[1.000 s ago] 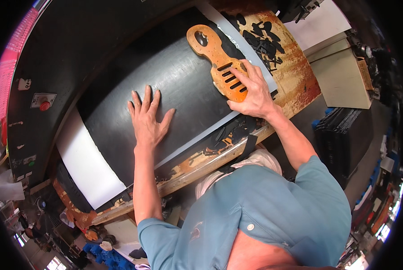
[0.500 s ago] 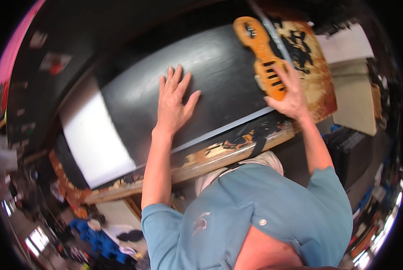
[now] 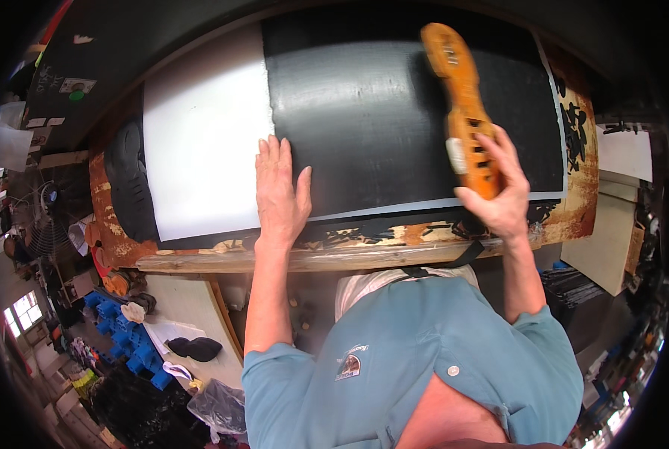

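Note:
A large black sheet (image 3: 379, 112) lies flat on a worn wooden bench (image 3: 274, 258), next to a white sheet (image 3: 200, 142) on its left. My left hand (image 3: 280, 191) presses flat, fingers spread, on the black sheet's near left edge beside the white sheet. My right hand (image 3: 502, 198) grips the lower end of an orange shoe-sole-shaped template (image 3: 465, 105) with slots cut in it. The template lies lengthwise over the right part of the black sheet, pointing away from me.
A black sole-shaped piece (image 3: 129, 179) lies at the bench's left end. Below left stand a lower board (image 3: 192, 307) with a dark cut-out (image 3: 196, 348), blue crates (image 3: 114, 310) and a fan (image 3: 46, 236). Light boards (image 3: 611, 239) are stacked at the right.
The view has swung so the sheets sit more level. My right hand has turned the template from slanted to nearly upright. My left hand stays flat on the black sheet.

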Available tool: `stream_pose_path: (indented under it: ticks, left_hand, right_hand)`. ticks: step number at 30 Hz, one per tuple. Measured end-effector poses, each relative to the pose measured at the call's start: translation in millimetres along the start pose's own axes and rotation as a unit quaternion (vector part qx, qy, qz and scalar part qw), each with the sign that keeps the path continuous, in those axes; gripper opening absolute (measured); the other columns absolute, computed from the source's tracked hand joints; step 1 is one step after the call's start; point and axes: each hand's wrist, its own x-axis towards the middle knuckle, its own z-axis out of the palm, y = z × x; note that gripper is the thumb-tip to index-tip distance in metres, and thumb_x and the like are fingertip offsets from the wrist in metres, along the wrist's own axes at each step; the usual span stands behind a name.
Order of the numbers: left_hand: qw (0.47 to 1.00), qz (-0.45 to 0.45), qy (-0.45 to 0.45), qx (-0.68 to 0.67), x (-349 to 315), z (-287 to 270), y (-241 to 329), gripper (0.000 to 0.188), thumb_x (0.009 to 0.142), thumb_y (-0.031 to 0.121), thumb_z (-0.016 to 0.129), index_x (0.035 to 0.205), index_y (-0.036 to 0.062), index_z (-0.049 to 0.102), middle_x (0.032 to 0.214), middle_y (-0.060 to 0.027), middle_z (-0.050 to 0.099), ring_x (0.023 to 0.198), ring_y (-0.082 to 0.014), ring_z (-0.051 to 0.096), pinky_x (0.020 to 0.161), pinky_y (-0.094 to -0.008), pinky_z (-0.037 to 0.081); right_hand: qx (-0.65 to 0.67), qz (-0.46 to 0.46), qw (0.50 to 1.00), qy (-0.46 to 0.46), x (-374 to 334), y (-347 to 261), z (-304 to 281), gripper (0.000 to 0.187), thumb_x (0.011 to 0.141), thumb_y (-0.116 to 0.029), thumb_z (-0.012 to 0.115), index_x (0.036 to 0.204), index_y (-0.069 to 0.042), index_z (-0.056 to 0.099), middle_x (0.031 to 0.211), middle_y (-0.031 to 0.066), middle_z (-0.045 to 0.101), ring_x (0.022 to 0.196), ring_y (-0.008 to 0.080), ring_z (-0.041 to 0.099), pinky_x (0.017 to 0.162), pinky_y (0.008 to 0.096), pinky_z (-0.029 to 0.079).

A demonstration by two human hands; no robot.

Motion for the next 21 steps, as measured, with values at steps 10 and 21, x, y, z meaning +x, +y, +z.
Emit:
stream_pose_path:
  ticks: [10,21]
  left_hand:
    - [0.997,0.011,-0.011,-0.070,16.2,-8.8,-23.3,0.058,0.100,-0.006,0.059,0.156,-0.0032,0.047,0.154,-0.0253,0.057,0.152,-0.0496,0.042,0.126,-0.0602,0.032]
    - [0.996,0.027,0.007,-0.086,28.7,-1.0,-26.4,0.059,0.098,-0.007,0.057,0.156,-0.0052,0.045,0.151,-0.0273,0.058,0.148,-0.0540,0.044,0.123,-0.0658,0.033]
  right_hand:
    - [-0.100,-0.107,0.989,-0.019,55.8,-66.4,181.2,0.079,0.062,-0.030,0.084,0.134,0.000,0.073,0.146,0.0359,0.050,0.126,0.0510,0.053,0.108,0.0552,0.050]
    - [-0.206,-0.121,0.970,0.035,67.5,-85.6,224.8,0.068,0.065,-0.023,0.085,0.128,0.001,0.073,0.140,0.0361,0.046,0.117,0.0491,0.051,0.099,0.0547,0.048]
